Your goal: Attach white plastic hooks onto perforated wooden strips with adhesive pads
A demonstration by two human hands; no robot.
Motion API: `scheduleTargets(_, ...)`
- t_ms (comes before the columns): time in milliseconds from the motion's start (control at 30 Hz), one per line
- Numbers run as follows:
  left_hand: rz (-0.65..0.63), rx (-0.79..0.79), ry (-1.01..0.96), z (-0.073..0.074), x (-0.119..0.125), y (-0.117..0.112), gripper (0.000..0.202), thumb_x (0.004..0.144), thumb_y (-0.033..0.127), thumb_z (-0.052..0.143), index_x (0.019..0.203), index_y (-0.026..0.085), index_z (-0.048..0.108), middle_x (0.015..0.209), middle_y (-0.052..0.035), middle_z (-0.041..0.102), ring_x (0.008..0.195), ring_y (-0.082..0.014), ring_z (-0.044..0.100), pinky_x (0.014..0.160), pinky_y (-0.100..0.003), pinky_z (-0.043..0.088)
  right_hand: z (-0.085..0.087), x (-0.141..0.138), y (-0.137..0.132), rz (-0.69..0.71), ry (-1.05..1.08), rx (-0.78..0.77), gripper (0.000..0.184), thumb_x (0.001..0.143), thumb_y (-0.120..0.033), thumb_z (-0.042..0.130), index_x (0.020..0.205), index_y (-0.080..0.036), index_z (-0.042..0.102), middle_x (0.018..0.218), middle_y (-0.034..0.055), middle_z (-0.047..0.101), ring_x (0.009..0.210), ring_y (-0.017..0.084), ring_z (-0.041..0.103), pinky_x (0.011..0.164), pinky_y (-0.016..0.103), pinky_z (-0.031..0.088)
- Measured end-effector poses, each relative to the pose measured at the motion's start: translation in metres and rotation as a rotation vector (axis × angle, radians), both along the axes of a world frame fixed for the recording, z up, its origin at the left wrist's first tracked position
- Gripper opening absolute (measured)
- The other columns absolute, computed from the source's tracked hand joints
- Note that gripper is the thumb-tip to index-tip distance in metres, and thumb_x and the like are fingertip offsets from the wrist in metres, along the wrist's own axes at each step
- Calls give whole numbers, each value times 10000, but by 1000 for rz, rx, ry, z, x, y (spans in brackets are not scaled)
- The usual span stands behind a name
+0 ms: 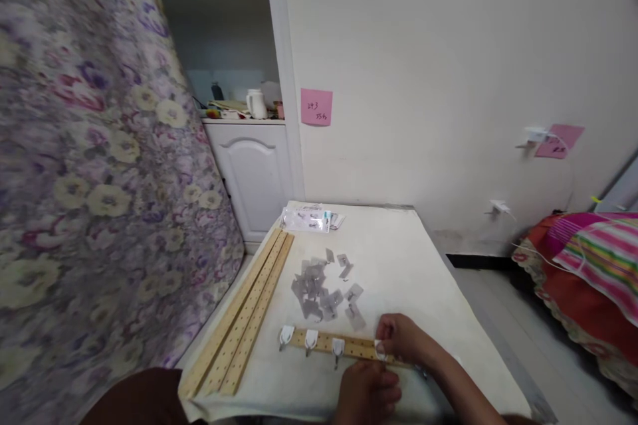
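A narrow wooden strip with drilled holes point(323, 341) lies across the near part of the table. Along it sit several white hooks with metal prongs, among them a left-end hook point(286, 335) and a middle hook point(337, 348). My right hand point(401, 337) pinches another white hook point(380, 348) on the strip's right part. Just below that hook is my left hand point(369, 390), its fingers curled close to the metal prong; what they hold, if anything, is hidden. Beyond the strip lies a loose pile of clear-grey adhesive hooks point(313, 280).
Long perforated wooden strips point(249, 312) lie along the left side of the cloth-covered table point(419, 259). Clear packaging point(305, 219) rests at the far edge. A floral curtain point(100, 179) hangs at left, and a bed with a striped cover point(598, 259) stands at right.
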State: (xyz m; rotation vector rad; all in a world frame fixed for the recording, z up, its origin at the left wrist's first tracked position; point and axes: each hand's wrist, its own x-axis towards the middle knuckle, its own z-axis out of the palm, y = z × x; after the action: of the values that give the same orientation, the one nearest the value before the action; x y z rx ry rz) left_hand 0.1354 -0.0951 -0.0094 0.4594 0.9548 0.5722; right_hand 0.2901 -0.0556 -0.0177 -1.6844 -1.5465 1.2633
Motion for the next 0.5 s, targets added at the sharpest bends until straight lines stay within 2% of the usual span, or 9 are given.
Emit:
scheduleTargets(100,-75,32,-25,0,-10,-2,190,634,293,624,676,177,480,610,-8,623,484,-120,570,476,-219,283,2,-1,-3,-11,19,12,150,587,-164,635,734,-149,609,567,-56,560,454,59,462,419,162,350)
scheduleTargets(300,-96,53,91,2,-22,-4,241,611,313,631,758,175,499,659,-31,663,497,-135,597,490,-232,328,19,-2,-12,-67,90,6,160,634,-239,613,770,-164,570,625,-55,552,375,45,443,358,171,322)
scheduleTargets(400,-111,64,77,1,-23,-3,262,595,331,633,754,182,487,650,-33,672,495,-140,603,484,-226,332,23,9,-13,-145,116,86,184,702,-309,553,825,-173,566,691,-38,567,371,51,455,359,188,337)
scheduleTargets(500,-129,133,78,-4,-29,-3,293,571,369,634,748,187,488,582,-37,671,423,-137,570,444,-223,318,22,26,-10,-200,68,184,214,724,-350,533,828,-171,585,647,-33,558,428,80,485,388,198,361)
